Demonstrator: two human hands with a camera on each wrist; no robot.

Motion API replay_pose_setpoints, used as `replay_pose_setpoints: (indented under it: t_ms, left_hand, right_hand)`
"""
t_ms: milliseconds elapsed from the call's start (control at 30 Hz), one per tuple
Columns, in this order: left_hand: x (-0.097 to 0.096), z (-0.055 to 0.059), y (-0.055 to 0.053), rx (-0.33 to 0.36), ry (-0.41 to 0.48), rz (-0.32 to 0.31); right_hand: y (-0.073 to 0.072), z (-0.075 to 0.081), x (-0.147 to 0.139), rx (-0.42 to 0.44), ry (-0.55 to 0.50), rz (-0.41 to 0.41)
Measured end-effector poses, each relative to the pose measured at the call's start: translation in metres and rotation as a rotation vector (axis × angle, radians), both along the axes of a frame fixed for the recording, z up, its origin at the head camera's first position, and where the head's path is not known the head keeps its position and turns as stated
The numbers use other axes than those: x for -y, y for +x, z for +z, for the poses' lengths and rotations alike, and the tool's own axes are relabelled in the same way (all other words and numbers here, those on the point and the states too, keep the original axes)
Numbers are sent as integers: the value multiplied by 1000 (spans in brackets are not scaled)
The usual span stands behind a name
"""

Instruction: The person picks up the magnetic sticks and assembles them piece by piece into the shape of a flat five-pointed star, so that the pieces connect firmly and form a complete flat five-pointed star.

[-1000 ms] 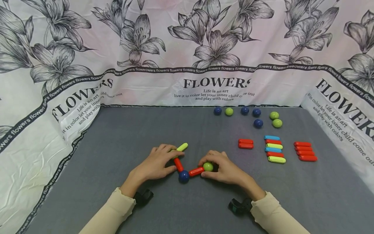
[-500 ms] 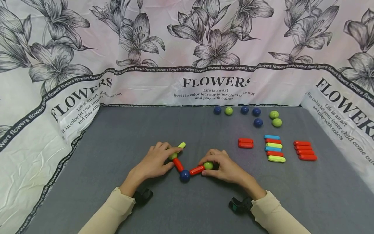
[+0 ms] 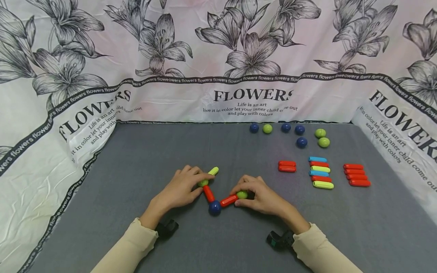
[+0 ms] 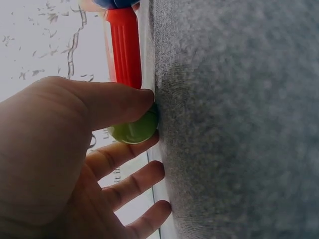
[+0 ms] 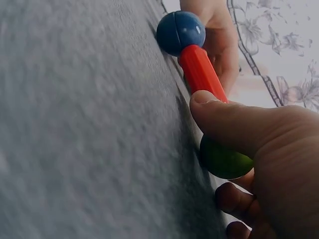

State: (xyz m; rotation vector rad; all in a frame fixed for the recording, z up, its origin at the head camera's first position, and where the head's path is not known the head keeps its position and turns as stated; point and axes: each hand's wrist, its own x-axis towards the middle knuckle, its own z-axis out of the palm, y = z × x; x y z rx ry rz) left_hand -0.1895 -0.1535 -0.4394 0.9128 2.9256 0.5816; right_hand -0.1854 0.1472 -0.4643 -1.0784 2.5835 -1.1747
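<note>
A V-shaped chain of magnetic rods and balls lies on the grey table, with a blue ball [image 3: 214,208] at its near corner. One red rod [image 3: 208,193] runs from it to a green ball [image 4: 135,127], which my left hand [image 3: 182,189] pinches between thumb and index finger. Beyond that ball a yellow-green rod [image 3: 213,171] points away, partly covered by my index finger. The other red rod [image 3: 229,200] leads right to a second green ball [image 5: 224,158]. My right hand [image 3: 261,196] grips this ball, the thumb lying along the rod's end in the right wrist view.
Several loose blue balls [image 3: 302,142] and green balls [image 3: 323,142] lie along the table's [image 3: 164,148] back right. Nearer are a red rod pair [image 3: 287,166], a mixed-colour rod column [image 3: 320,173] and a stack of red rods [image 3: 356,175]. Printed floral cloth [image 3: 252,100] borders the back.
The chain has shifted slightly, its blue corner ball a little nearer to me. My left fingers have moved slightly, showing more of the left green ball. Both hands keep their hold.
</note>
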Motion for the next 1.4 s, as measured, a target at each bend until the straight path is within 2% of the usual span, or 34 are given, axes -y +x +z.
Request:
replay_pose_setpoints:
  t_ms: [267,367,433,533,700,833,1067,1200,1400]
  left_hand:
    - [0,0,1,17,15,4]
    - [-1,1,1,36,17,6]
    - [0,1,0,61,24,12]
    - [0,1,-1,95,46,23]
    - [0,0,-3,86,114,46]
    - [-1,0,-3,58,134,58]
    - [-3,0,0,42,100,27]
    - [-3,2,2,42,97,19]
    - [-2,2,2,41,88,10]
  right_hand:
    - [2,1,2,7,-3,13]
    - [-2,2,-4,19,-57,11]
    - [-6,5,-11,20,-90,-19]
    - [-14,10,-26,-23,-112,-117]
    - [-26,15,-61,-200,-51,-320]
    - [-33,16,-85,-297,24,-408]
    - [-35,22,-108,-340,200,-447]
    - [-35,21,-114,-334,257,-467]
    - [-36,22,-116,-311,299,-454]
